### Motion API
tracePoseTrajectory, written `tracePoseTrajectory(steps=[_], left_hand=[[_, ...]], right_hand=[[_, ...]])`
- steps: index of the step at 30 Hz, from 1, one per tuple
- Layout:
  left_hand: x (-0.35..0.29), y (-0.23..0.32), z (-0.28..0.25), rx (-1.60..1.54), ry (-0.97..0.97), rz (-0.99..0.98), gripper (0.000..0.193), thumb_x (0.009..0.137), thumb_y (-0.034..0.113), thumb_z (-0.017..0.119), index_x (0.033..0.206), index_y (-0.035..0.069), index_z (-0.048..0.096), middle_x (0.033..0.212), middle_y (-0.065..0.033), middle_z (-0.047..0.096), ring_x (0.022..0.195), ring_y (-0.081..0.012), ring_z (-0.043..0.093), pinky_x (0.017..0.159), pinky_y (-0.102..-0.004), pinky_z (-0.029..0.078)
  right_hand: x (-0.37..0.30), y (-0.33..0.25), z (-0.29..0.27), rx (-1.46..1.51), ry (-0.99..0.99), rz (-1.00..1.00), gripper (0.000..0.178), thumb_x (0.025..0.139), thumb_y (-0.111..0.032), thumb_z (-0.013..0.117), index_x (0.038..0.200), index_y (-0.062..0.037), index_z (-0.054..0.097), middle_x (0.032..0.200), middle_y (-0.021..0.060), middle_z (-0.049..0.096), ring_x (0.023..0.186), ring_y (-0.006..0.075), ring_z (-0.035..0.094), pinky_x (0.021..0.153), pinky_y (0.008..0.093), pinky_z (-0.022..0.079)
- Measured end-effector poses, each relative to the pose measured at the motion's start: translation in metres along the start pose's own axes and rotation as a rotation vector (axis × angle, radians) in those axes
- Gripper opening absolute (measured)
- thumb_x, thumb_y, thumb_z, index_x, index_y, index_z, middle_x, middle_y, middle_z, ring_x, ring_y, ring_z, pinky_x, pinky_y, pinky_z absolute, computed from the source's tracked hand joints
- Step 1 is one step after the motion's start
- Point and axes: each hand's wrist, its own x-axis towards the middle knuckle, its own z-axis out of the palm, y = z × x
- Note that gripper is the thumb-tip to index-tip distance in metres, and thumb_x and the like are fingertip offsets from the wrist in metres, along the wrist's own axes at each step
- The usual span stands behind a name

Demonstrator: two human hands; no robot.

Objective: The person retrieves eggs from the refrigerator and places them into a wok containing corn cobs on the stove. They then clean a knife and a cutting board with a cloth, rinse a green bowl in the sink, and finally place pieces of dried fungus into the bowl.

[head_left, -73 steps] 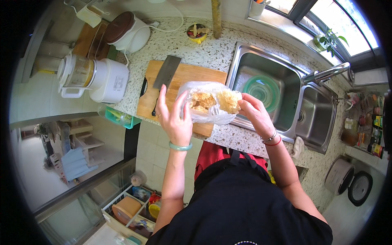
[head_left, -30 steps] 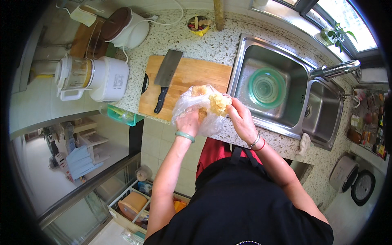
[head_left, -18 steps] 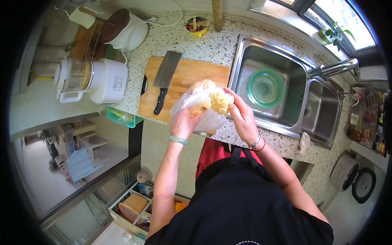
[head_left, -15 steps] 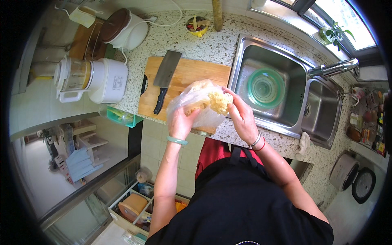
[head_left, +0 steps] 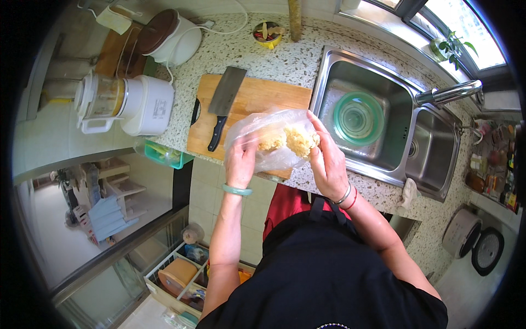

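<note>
The person's left hand (head_left: 241, 162) and right hand (head_left: 327, 159) grip a clear plastic bag (head_left: 263, 134) of pale yellow crumbly lumps (head_left: 300, 141) above a rectangular wooden cutting board (head_left: 257, 98). A steel cleaver with a black handle (head_left: 224, 104) lies on the board. A green round bowl (head_left: 357, 118) sits in the stainless steel sink (head_left: 334, 71).

Clear plastic bag (head_left: 272, 137) between left hand (head_left: 241, 162) & right hand (head_left: 327, 159): thin, crinkly, glossy film w/ rough, crumbly yellow lumps (head_left: 290, 141) showing thru. At 11 o'clock from bag, cutting board (head_left: 257, 98) is matt pale wood, cleaver (head_left: 226, 101) on it has dull grey metal blade w/ dark handle; countertop (head_left: 285, 60) is speckled stone, smooth-looking. At 2 o'clock, sink (head_left: 383, 98) is brushed stainless steel w/ translucent green plastic bowl (head_left: 358, 118) inside & shiny chrome tap (head_left: 449, 93); left wrist bangle (head_left: 236, 190) is smooth, pale green, glossy.
</note>
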Motion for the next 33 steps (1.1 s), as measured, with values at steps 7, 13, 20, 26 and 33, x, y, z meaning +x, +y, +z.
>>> tracePoseTrajectory(steps=[7,13,20,26,33], left_hand=[[-0.004,0.042,-0.010,-0.605,-0.125,-0.293,0.033,0.096,0.034,0.054,0.110,0.007,0.066,0.075,0.0054,0.057,0.052,-0.0013,0.041,0.045,-0.0169,0.030],[-0.016,0.043,-0.008,-0.656,-0.401,-0.339,0.034,0.096,0.032,0.054,0.117,0.007,0.061,0.081,0.0034,0.059,0.055,-0.0022,0.048,0.046,-0.0161,0.036],[-0.038,0.063,-0.004,-0.966,-0.547,-0.420,0.035,0.098,0.027,0.051,0.124,0.003,0.050,0.093,-0.0051,0.064,0.063,-0.0114,0.062,0.055,-0.0267,0.054],[-0.049,0.083,0.012,-1.113,-0.713,-0.332,0.031,0.099,0.019,0.046,0.126,0.003,0.044,0.107,-0.0150,0.064,0.085,-0.0247,0.067,0.062,-0.0339,0.059],[-0.047,0.108,0.102,-0.994,-0.703,-0.321,0.037,0.096,0.017,0.054,0.129,0.001,0.047,0.112,-0.0115,0.062,0.090,-0.0195,0.066,0.071,-0.0298,0.057]], right_hand=[[0.000,0.012,-0.002,0.660,-0.041,0.423,0.031,0.099,-0.018,0.037,0.117,0.0040,0.049,0.117,0.0175,0.059,0.098,0.0238,0.065,0.074,0.0302,0.053],[0.003,0.024,0.000,0.886,-0.016,0.503,0.036,0.100,-0.024,0.038,0.123,0.0024,0.046,0.117,0.0136,0.058,0.099,0.0245,0.064,0.078,0.0322,0.055],[0.003,0.030,-0.022,1.201,-0.100,0.609,0.050,0.098,-0.032,0.035,0.134,0.0017,0.039,0.128,0.0180,0.053,0.107,0.0345,0.061,0.086,0.0398,0.052],[-0.005,0.039,-0.058,1.288,-0.071,0.638,0.052,0.097,-0.032,0.035,0.134,0.0029,0.039,0.127,0.0198,0.054,0.111,0.0375,0.058,0.090,0.0411,0.050],[-0.024,0.089,-0.108,0.910,0.229,0.709,0.043,0.096,-0.029,0.045,0.128,-0.0007,0.050,0.121,0.0101,0.059,0.111,0.0216,0.058,0.090,0.0400,0.050]])
